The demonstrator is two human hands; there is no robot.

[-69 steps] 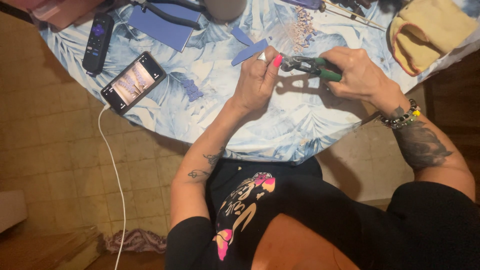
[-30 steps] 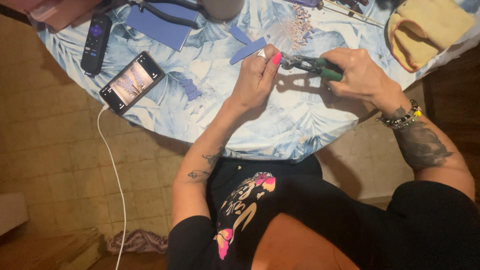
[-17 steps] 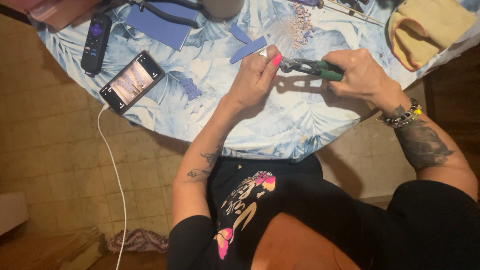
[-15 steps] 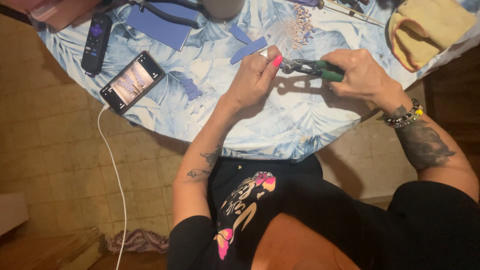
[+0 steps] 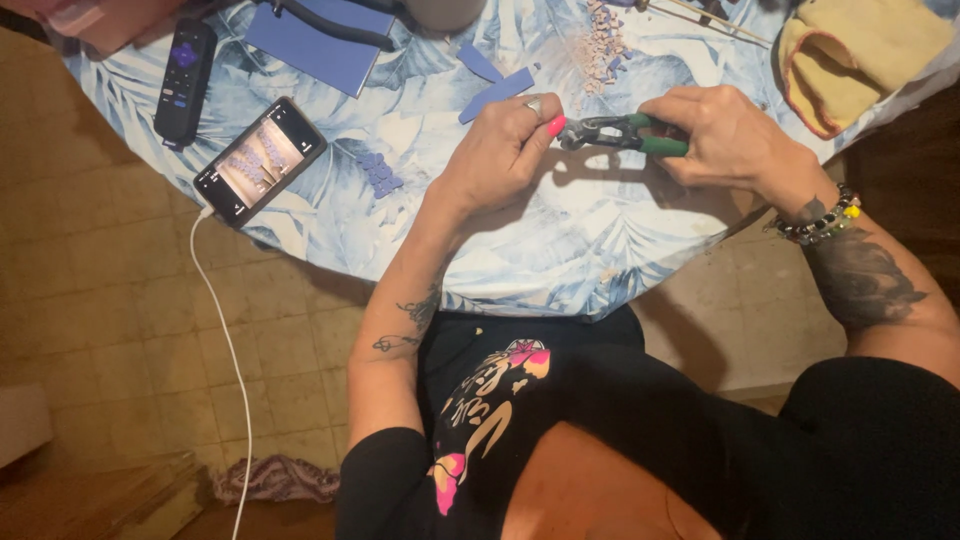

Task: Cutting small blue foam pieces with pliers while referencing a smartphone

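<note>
Little has shifted: right hand (image 5: 735, 135) still squeezes green-handled nippers (image 5: 625, 133) at three o'clock of the pinching left hand (image 5: 500, 150); keeping fingertips clear seems wise.

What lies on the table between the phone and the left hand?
In the head view, a small cluster of blue tile pieces lies on the leaf-print tablecloth between the phone and the left hand.

Two hands, left (image 5: 497, 150), right (image 5: 728, 133); one pliers (image 5: 622, 133); one phone (image 5: 260, 159); one remote (image 5: 185, 68)

Pliers (image 5: 628, 134): green handles. Table (image 5: 560, 250): pale blue leaf-print cloth. Remote (image 5: 185, 68): black. Cloth (image 5: 850, 55): yellow. Blue sheet (image 5: 318, 45) and strip (image 5: 497, 95).
</note>
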